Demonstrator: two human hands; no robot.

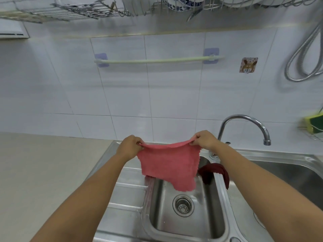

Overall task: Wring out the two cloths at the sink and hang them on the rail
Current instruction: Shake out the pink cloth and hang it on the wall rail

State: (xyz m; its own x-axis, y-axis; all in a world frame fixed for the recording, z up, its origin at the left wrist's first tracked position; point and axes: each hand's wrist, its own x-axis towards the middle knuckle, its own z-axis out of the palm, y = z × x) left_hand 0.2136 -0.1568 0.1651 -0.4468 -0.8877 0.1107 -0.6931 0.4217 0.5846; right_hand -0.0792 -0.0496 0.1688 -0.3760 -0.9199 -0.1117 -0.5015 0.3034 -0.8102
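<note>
Your left hand (128,148) and right hand (205,140) each pinch a top corner of one pink cloth (168,164), stretched open above the sink (217,215). A second, dark red cloth (215,172) drapes over the sink's divider. Basin contents: one drain strainer (183,205). The wall rail (157,60) is bare.

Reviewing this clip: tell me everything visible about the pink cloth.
The pink cloth looks like soft, nubby terry with a ragged lower edge. It hangs spread open above the small sink basin, its top edge sagging between the left hand and right hand, each pinching one upper corner. Nothing else visibly touches it.
</note>
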